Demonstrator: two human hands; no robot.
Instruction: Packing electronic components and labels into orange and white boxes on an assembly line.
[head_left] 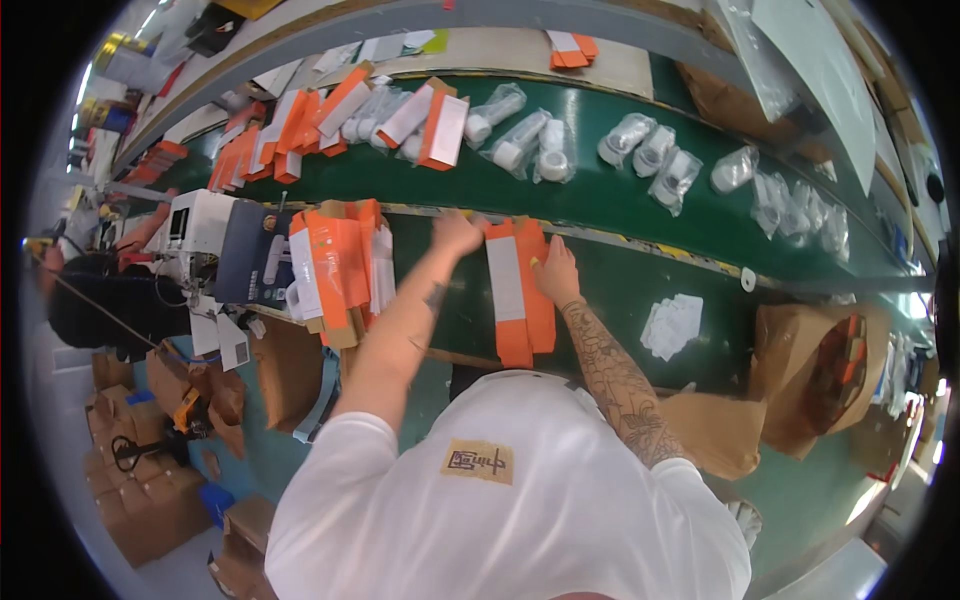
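Our right fingers (558,248), nearly straight, flank the orange-and-white carton (507,285); left fingers (474,224) curl by its top. We can't tell either grip.

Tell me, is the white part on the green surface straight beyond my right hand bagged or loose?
Bagged: clear, wrinkled plastic surrounds the white part.

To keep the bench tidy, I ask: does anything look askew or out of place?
Yes, mildly: the thin, flat white pieces on the green worktop, right of the right hand, overlap at uneven angles in a ragged pile.
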